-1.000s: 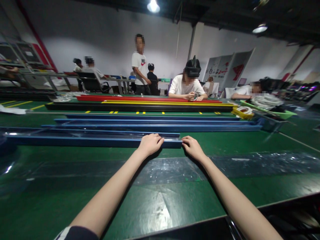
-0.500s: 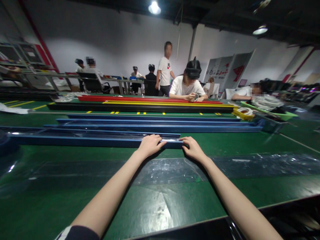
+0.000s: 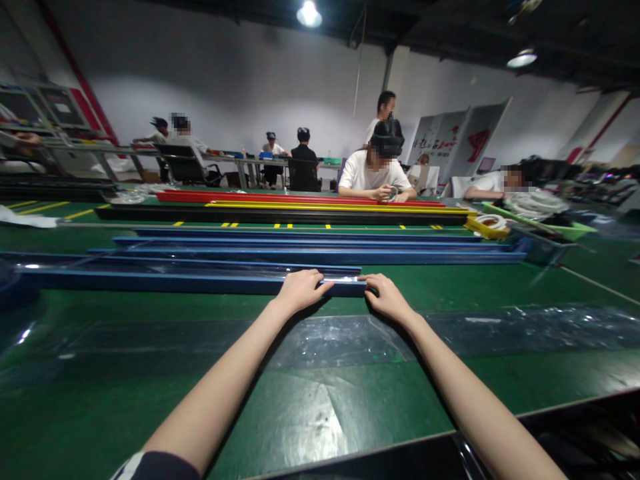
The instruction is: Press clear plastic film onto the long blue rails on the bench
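Observation:
A long blue channel [image 3: 200,283] with raised side walls lies across the green table, clear plastic film showing inside it. Near its right end my left hand [image 3: 301,289] grips the front wall, fingers over the top edge and thumb along the front. My right hand [image 3: 384,295] is closed at the channel's right end. Its index finger reaches to the end opening and the other fingers are curled; exactly what they pinch is hard to see. Nearer to me, a wide strip of clear plastic film [image 3: 345,339] lies flat, partly under my forearms.
Behind are more blue channels [image 3: 350,256], then black, yellow [image 3: 340,207] and red channels. A yellow tray [image 3: 487,228] with white coils and a green tray [image 3: 575,231] stand right. A co-worker [image 3: 375,173] sits opposite. The table's front edge [image 3: 380,453] runs below my arms.
My hands and the blue channel stay almost in place. In the background, a standing person has moved right, behind the seated co-worker opposite.

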Action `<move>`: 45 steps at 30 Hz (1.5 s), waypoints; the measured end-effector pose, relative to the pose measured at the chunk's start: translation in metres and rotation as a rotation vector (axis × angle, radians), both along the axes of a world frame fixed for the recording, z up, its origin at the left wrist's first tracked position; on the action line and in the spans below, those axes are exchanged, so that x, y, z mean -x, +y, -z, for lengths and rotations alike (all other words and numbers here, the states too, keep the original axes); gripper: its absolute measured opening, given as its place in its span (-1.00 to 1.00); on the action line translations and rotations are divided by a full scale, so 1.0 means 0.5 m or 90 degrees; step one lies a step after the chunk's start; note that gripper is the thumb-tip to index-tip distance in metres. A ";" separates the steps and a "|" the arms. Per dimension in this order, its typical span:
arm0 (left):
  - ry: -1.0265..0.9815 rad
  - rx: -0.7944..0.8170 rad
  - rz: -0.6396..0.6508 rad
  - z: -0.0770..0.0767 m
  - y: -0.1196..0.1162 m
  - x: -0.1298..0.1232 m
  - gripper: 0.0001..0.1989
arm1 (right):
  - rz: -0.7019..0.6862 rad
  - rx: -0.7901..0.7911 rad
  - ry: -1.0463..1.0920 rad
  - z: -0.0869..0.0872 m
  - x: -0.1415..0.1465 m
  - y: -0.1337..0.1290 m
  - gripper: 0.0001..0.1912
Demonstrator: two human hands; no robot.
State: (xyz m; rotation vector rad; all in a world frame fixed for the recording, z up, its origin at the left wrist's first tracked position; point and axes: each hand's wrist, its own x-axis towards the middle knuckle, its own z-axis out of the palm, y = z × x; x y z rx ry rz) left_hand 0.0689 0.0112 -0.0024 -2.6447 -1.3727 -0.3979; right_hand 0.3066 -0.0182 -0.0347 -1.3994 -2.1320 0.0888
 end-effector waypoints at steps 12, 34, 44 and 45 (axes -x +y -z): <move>0.006 0.039 -0.035 -0.004 0.011 -0.009 -0.37 | 0.012 0.005 -0.015 -0.002 0.003 -0.001 -0.74; 0.031 0.022 -0.129 -0.003 0.002 -0.009 -0.25 | 0.030 0.024 -0.024 -0.005 0.005 -0.005 -0.67; 0.000 0.047 -0.135 -0.009 0.000 0.012 -0.27 | 0.022 0.021 -0.017 -0.002 0.004 -0.004 -0.67; -0.004 0.046 -0.137 -0.009 -0.001 0.013 -0.28 | 0.018 0.020 -0.012 0.000 0.004 -0.004 -0.66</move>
